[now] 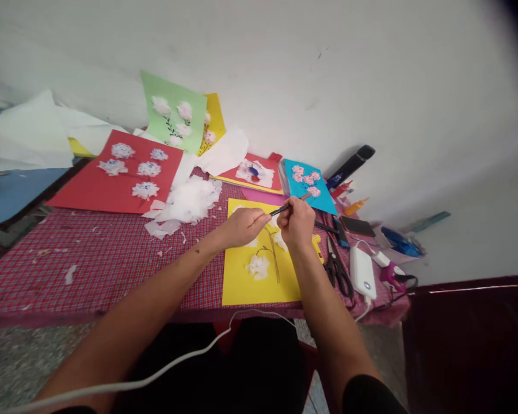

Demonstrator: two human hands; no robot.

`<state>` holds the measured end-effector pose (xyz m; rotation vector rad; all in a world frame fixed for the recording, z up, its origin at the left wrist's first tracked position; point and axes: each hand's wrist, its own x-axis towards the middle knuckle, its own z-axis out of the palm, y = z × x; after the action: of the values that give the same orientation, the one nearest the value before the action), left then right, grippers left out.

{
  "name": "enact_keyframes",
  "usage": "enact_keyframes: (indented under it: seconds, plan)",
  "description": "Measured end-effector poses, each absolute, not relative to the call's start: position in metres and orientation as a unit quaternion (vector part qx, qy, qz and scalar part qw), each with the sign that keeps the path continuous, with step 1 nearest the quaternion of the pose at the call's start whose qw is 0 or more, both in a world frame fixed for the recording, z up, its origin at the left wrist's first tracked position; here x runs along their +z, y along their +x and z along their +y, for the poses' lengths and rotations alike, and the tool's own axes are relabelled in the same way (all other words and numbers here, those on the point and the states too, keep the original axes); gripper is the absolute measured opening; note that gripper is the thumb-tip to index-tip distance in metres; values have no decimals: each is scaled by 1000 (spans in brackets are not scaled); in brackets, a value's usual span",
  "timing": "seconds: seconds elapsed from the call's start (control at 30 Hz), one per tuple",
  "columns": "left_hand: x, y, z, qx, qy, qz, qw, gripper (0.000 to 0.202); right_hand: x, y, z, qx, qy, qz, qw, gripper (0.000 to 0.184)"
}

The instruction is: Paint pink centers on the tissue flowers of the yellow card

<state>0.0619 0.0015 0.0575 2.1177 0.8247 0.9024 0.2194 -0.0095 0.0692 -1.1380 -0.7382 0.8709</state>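
Both of my hands meet over a yellow sheet with white tissue flowers and a drawn brown stem. A slim dark pen runs between them. My left hand is closed around its left end, and what exactly lies in those fingers is hidden. My right hand grips the pen farther along, with its rear part sticking out to the upper right. Some of the flowers are partly covered by my hands.
White tissue pieces lie heaped left of the yellow sheet, near a red flower sheet. To the right are black scissors, a white power bank and a phone. A blue flower sheet lies behind. A white cable crosses in front.
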Motion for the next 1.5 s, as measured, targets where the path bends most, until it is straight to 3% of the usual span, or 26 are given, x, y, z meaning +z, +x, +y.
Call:
enact_keyframes:
  seconds: [0.17,0.27,0.33,0.4,0.63,1.07,1.5]
  plan:
    - [57,56,1,348,814,320,336,41,71,241,5,389,-514,-328,690,31]
    - [55,40,3,337,817,327,334,42,88,298,11,326,-526,-247,746,43]
    - [54,31,7,356,796,356,336,44,96,337,7,217,-526,-255,781,37]
    - [51,27,11,383,772,376,341,43,95,361,-3,186,-532,-323,760,32]
    - [34,30,24,393,732,419,367,42,43,327,-32,312,-537,-497,606,27]
    - [34,37,16,308,803,371,349,40,68,280,-15,454,-475,-354,666,39]
    - [35,39,14,293,835,331,327,37,59,274,-22,456,-484,-351,660,40]
